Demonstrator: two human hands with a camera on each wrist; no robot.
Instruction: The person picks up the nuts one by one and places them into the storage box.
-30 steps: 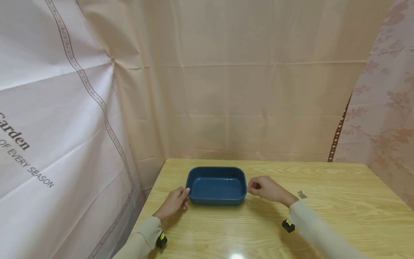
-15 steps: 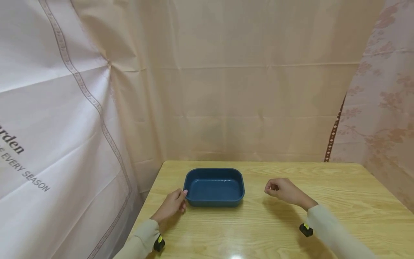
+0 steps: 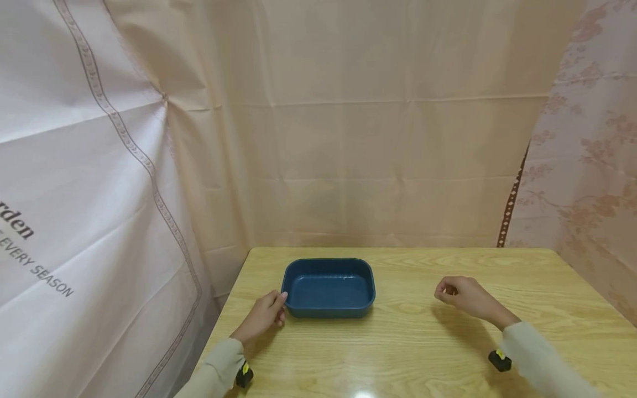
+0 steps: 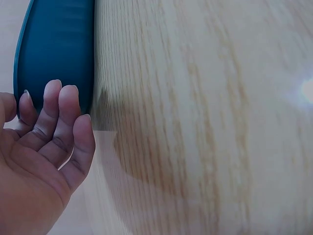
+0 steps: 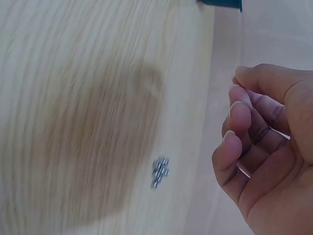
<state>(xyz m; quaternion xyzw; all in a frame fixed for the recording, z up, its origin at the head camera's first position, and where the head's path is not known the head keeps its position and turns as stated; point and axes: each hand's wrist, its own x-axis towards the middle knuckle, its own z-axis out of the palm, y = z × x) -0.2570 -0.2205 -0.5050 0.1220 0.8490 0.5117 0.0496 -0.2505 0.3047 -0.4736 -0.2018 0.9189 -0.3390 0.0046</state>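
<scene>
A dark blue rectangular dish with raised walls sits on the wooden table. At its near left corner my left hand holds the rim, thumb on top and the other fingers against the outer wall, as the left wrist view shows. To the right of the dish, well apart from it, my right hand is over the table with loosely curled fingers. Thumb and index fingertips meet with nothing visible between them. In the right wrist view a small cluster of shiny metal pieces lies on the table near that hand; the head view hides it.
The pale wood-grain table ends at a straight far edge before a beige hanging cloth. A white printed cloth hangs at the left, a floral one at the right.
My right hand has left the dish's right side and moved rightward, covering the small metal pieces in the head view. My left hand stays at the dish's left corner.
</scene>
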